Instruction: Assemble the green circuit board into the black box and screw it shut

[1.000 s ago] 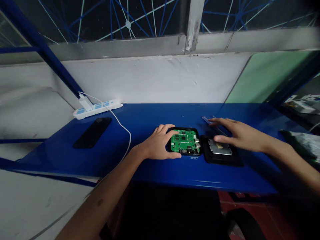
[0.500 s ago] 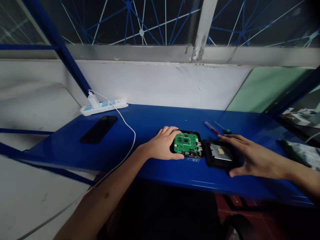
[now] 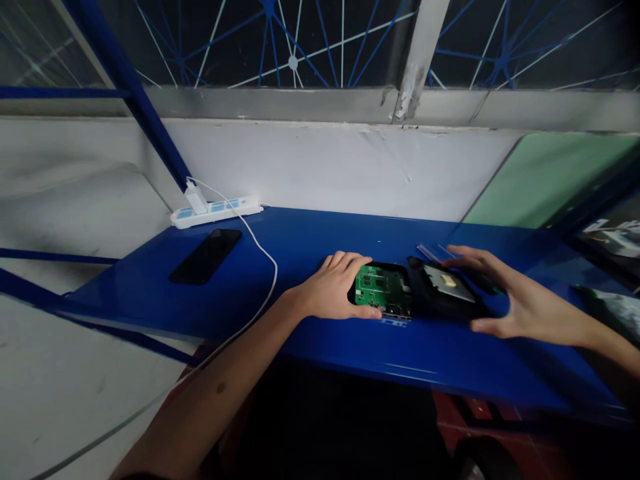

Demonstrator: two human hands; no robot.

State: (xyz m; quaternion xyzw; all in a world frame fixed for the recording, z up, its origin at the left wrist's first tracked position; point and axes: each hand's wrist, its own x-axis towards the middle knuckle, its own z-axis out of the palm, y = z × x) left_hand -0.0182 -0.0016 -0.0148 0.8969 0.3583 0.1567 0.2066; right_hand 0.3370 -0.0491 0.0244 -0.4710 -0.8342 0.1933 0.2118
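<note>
My left hand (image 3: 337, 287) grips the left side of a black box base with a green circuit board (image 3: 377, 287) inside, thumb along its front and fingers at its back edge. Ports line the board's right and front sides. Just to the right, my right hand (image 3: 510, 293) holds the black box cover (image 3: 430, 293) by its right part. The cover is tilted, its inner face up, showing a silver metal plate (image 3: 447, 281) with a small yellowish pad on it. Behind the cover lies a clear-handled screwdriver (image 3: 427, 253), partly hidden.
A black phone (image 3: 206, 257) lies on the left of the blue table (image 3: 310, 233). Behind it sits a white power strip (image 3: 220, 211) with a charger, whose white cable (image 3: 275, 267) runs forward past my left arm. A silvery bag (image 3: 613, 307) rests at the right.
My right hand came from above the cover to its right side and has taken hold, raising and tilting it. My left hand stays on the box base. The camera view shifted.
</note>
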